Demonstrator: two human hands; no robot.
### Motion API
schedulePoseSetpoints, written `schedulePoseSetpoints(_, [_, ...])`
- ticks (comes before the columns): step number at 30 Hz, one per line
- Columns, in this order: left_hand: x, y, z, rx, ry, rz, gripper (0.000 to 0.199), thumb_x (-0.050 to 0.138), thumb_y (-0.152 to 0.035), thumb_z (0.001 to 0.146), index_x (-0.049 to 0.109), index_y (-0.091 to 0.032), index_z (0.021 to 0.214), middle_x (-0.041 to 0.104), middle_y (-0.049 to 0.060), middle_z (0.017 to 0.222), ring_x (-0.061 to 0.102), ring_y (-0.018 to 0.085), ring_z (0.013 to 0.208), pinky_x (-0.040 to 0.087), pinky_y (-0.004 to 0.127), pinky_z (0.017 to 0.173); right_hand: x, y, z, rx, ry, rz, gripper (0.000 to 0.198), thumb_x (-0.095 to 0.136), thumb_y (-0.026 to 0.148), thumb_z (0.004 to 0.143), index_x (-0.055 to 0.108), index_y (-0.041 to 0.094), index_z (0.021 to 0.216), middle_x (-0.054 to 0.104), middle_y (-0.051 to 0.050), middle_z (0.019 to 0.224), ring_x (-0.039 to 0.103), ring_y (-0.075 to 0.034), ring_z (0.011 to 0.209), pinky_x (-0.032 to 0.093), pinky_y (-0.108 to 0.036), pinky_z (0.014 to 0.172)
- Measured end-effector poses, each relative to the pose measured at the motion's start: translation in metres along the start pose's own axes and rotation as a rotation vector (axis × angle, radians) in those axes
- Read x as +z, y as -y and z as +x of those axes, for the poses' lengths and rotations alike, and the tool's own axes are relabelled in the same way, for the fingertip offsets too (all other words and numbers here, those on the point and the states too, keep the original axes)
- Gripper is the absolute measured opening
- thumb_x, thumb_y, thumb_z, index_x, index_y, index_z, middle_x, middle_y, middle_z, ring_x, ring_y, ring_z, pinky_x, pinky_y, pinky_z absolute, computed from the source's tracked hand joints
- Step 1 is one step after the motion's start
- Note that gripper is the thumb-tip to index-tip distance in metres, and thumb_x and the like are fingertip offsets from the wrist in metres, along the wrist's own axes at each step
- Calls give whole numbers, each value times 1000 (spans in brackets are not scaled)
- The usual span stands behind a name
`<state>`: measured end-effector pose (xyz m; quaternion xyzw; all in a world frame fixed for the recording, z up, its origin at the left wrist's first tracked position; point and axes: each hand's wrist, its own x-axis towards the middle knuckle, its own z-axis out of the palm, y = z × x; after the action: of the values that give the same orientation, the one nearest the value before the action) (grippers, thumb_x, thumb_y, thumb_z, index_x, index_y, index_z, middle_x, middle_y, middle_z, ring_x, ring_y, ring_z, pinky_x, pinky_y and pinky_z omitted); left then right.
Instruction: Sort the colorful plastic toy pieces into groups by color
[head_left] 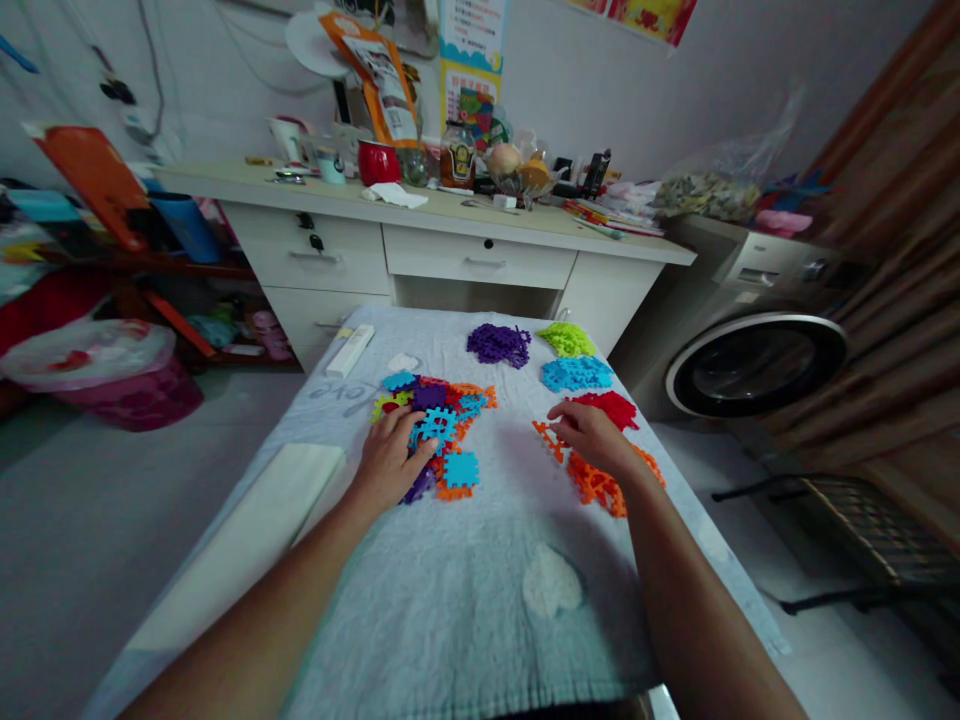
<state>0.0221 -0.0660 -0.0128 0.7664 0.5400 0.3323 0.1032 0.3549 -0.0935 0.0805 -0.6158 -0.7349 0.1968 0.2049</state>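
My left hand [391, 455] is over a mixed pile of foam-like interlocking puzzle pieces, its thumb and fingers around a light-blue openwork piece [439, 425]. Around it lie a flat blue square piece [460, 469], purple pieces [429, 397] and orange and yellow-green ones. My right hand [592, 432] is on the other side of the cloth, fingers apart and partly bent, just above a small orange piece [549, 440]. Whether the fingertips touch it I cannot tell. Beside this hand are an orange heap [596, 487] and a red heap [611, 407].
Farther back are purple [499, 344], lime-green [568, 339] and blue [576, 373] heaps. A white block [351, 351] and a long white box [247, 540] lie along the left edge. Behind stands a cluttered desk [480, 262]; a washing machine [739, 330] is at right.
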Motion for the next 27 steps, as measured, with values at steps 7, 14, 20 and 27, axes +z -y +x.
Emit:
schedulePoseSetpoints(7, [0, 1, 0, 10, 6, 9, 45, 50, -47, 90, 57, -18, 124, 53, 14, 132, 49, 31, 126, 39, 51, 108, -2, -5, -27, 70, 79, -63, 13, 54, 17, 81, 65, 17, 76, 66, -1, 73, 56, -13, 66, 33, -24, 59])
schedulePoseSetpoints(14, [-1, 0, 0, 14, 11, 1, 43, 51, -46, 89, 57, -20, 123, 54, 13, 130, 51, 31, 124, 40, 50, 107, 8, -6, -27, 176, 19, -411, 14, 55, 14, 79, 69, 17, 76, 70, -6, 83, 57, -17, 76, 31, -27, 65])
schedulePoseSetpoints(20, [-1, 0, 0, 5, 3, -1, 43, 51, -46, 89, 57, -20, 123, 53, 12, 130, 50, 31, 124, 39, 50, 108, 5, 7, -19, 180, 14, -460, 17, 53, 16, 83, 70, 19, 83, 71, -8, 91, 59, -21, 86, 32, -30, 71])
schedulePoseSetpoints(27, [-4, -4, 0, -3, 5, -23, 43, 52, -45, 88, 57, -20, 122, 53, 12, 129, 49, 31, 124, 39, 50, 108, 27, 46, 15, 33, 63, -403, 27, 53, 25, 89, 69, 20, 110, 68, -10, 117, 53, -28, 115, 36, -40, 94])
